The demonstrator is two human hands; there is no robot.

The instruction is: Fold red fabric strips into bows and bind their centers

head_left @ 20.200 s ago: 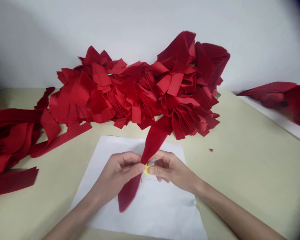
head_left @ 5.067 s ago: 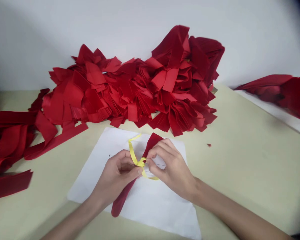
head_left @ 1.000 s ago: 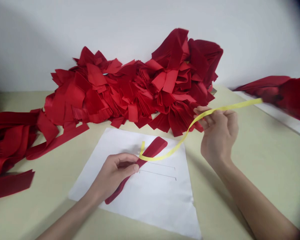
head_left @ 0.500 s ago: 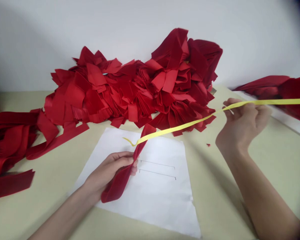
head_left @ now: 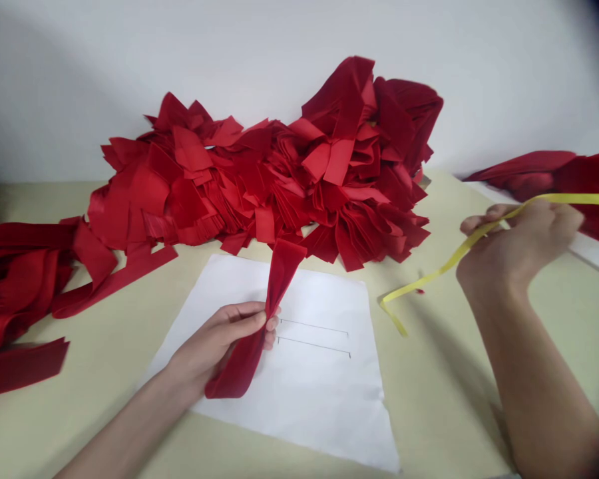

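Observation:
My left hand (head_left: 234, 332) pinches a folded red velvet ribbon (head_left: 281, 273) at its narrow middle, above a white paper sheet (head_left: 324, 406) marked with thin black lines. The ribbon's two looped ends stick out above and below the fingers. At the right, my right hand (head_left: 519, 233) is raised over the table with its fingers curled. A thin yellow strip (head_left: 429, 278) runs across this hand, its free end hanging to the left and its other end leaving the right edge. Whether the fingers grip the strip is not clear.
A large heap of red ribbon pieces (head_left: 259, 179) lies against the pale wall at the back. More red ribbon (head_left: 24, 279) is at the left. Red fabric (head_left: 534, 169) lies on white material at the far right. A tiny red scrap (head_left: 420, 291) is on the table.
My right hand has moved to the right, and the yellow strip's free end has drawn away from the red ribbon. My left hand stays nearly in place, with the ribbon turned slightly.

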